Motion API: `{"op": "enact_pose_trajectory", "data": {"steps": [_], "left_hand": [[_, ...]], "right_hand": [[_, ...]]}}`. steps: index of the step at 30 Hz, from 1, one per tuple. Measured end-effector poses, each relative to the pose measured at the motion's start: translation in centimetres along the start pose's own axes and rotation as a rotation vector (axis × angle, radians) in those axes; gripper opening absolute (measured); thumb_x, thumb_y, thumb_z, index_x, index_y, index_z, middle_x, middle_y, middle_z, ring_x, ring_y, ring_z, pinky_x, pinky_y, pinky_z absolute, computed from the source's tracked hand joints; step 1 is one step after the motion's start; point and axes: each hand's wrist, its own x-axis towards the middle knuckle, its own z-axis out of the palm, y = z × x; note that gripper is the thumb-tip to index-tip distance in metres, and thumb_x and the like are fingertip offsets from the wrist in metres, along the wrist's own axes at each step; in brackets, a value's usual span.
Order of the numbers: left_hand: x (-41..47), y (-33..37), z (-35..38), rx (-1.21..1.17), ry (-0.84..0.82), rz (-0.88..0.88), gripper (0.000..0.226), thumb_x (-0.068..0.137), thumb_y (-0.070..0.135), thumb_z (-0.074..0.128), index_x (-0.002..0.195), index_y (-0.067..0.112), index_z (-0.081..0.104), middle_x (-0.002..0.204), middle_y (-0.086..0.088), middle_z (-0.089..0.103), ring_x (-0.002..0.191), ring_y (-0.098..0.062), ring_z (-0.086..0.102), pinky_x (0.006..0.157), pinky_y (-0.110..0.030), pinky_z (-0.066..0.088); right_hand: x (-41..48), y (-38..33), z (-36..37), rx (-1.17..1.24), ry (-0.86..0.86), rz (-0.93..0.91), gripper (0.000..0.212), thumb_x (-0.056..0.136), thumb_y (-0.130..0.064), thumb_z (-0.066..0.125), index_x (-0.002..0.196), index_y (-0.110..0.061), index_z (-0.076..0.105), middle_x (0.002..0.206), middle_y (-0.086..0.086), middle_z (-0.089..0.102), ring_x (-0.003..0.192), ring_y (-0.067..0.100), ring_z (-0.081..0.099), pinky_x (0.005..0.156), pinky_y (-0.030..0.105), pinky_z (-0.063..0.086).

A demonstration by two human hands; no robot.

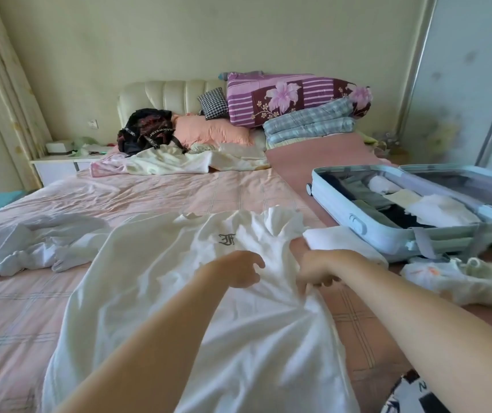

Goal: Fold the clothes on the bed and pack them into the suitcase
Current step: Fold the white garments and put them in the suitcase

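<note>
A white T-shirt [155, 293] with a small dark chest logo lies spread across the pink bed [149, 192] in front of me. My right hand [316, 269] pinches the shirt's right side, bunching the cloth into radiating creases. My left hand [238, 269] hovers over the shirt's middle with loosely curled fingers, holding nothing. The light blue suitcase [357, 225] lies open on the bed at the right, with folded light and dark clothes inside. A crumpled white garment [30, 248] lies at the left.
A folded white piece [337, 239] lies beside the suitcase. Cream clothes [471, 278] sit at the right edge. Pillows, folded quilts [295, 99], a black backpack [146, 129] and more loose clothes [176, 162] crowd the headboard end. A nightstand [60, 162] stands left of the bed.
</note>
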Motion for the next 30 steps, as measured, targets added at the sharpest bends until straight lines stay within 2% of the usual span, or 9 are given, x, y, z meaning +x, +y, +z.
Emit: {"op": "enact_pose_trajectory", "data": {"steps": [4, 7, 13, 19, 22, 24, 26, 28, 30], "left_hand": [[3.4, -0.7, -1.5, -0.003, 0.097, 0.002, 0.041, 0.094, 0.021, 0.045, 0.129, 0.036, 0.059, 0.129, -0.002, 0.055, 0.095, -0.016, 0.054, 0.084, -0.028, 0.044], [6.8, -1.7, -3.0, -0.014, 0.153, -0.006, 0.041, 0.097, 0.017, 0.04, 0.129, 0.033, 0.059, 0.133, -0.003, 0.054, 0.094, -0.017, 0.052, 0.081, -0.027, 0.039], [15.7, -3.1, -4.5, -0.039, 0.212, -0.027, 0.048, 0.097, 0.006, 0.036, 0.138, 0.028, 0.051, 0.134, 0.001, 0.058, 0.111, -0.02, 0.059, 0.082, -0.029, 0.048], [23.8, -4.2, -5.2, 0.071, 0.227, 0.029, 0.066, 0.09, -0.006, 0.035, 0.149, 0.021, 0.037, 0.148, -0.005, 0.044, 0.134, -0.026, 0.042, 0.109, -0.039, 0.038], [26.7, -5.1, -5.3, 0.233, 0.156, 0.057, 0.069, 0.092, -0.005, 0.035, 0.155, 0.024, 0.026, 0.156, -0.001, 0.035, 0.141, -0.025, 0.033, 0.114, -0.042, 0.031], [28.4, -6.1, -5.0, 0.33, 0.112, 0.047, 0.066, 0.096, 0.002, 0.038, 0.155, 0.027, 0.023, 0.157, 0.0, 0.034, 0.142, -0.024, 0.032, 0.115, -0.04, 0.028], [29.4, -6.8, -5.1, 0.394, 0.105, 0.025, 0.057, 0.097, 0.015, 0.042, 0.151, 0.027, 0.032, 0.149, -0.002, 0.044, 0.137, -0.024, 0.037, 0.112, -0.039, 0.026], [29.7, -7.1, -5.6, 0.477, 0.106, 0.013, 0.041, 0.094, 0.027, 0.046, 0.135, 0.025, 0.051, 0.132, -0.004, 0.057, 0.127, -0.025, 0.045, 0.106, -0.038, 0.025], [29.8, -7.0, -6.3, 0.53, 0.152, 0.001, 0.027, 0.093, 0.03, 0.046, 0.114, 0.022, 0.062, 0.118, -0.004, 0.063, 0.119, -0.025, 0.051, 0.102, -0.038, 0.026]], "right_hand": [[4.6, 0.6, -2.0, 0.133, 0.391, -0.078, 0.018, 0.086, -0.021, 0.049, 0.081, -0.016, 0.066, 0.092, 0.002, 0.068, 0.086, 0.024, 0.063, 0.075, 0.032, 0.052], [7.7, 0.7, -4.0, 0.225, 0.497, -0.093, 0.024, 0.09, -0.015, 0.05, 0.098, -0.017, 0.072, 0.106, 0.0, 0.068, 0.101, 0.024, 0.064, 0.087, 0.036, 0.055], [16.9, 1.8, -6.7, 0.281, 0.464, -0.056, 0.044, 0.094, -0.007, 0.047, 0.137, -0.015, 0.054, 0.142, 0.008, 0.047, 0.128, 0.027, 0.049, 0.107, 0.036, 0.041], [25.6, 2.4, -7.7, 0.134, 0.551, -0.093, 0.056, 0.095, -0.013, 0.041, 0.149, -0.028, 0.039, 0.151, 0.009, 0.032, 0.138, 0.031, 0.034, 0.109, 0.042, 0.035], [28.4, 1.9, -8.7, -0.04, 0.52, -0.232, 0.052, 0.093, -0.026, 0.047, 0.143, -0.035, 0.049, 0.164, 0.005, 0.017, 0.152, 0.024, 0.012, 0.116, 0.046, 0.022], [29.8, 1.5, -9.1, -0.046, 0.505, -0.322, 0.03, 0.093, -0.03, 0.046, 0.112, -0.033, 0.069, 0.149, -0.001, 0.042, 0.145, 0.021, 0.027, 0.117, 0.047, 0.017], [30.2, 1.1, -9.7, 0.066, 0.573, -0.392, 0.024, 0.088, -0.02, 0.047, 0.065, -0.02, 0.055, 0.092, -0.003, 0.058, 0.098, 0.022, 0.052, 0.098, 0.039, 0.033], [29.7, 1.1, -10.5, 0.263, 0.601, -0.387, 0.029, 0.085, -0.014, 0.046, 0.058, -0.014, 0.034, 0.065, 0.004, 0.043, 0.07, 0.024, 0.039, 0.068, 0.035, 0.033], [29.2, 1.9, -11.6, 0.21, 0.652, -0.318, 0.03, 0.088, -0.017, 0.044, 0.059, -0.016, 0.036, 0.061, 0.002, 0.042, 0.064, 0.024, 0.037, 0.06, 0.035, 0.031]]}}
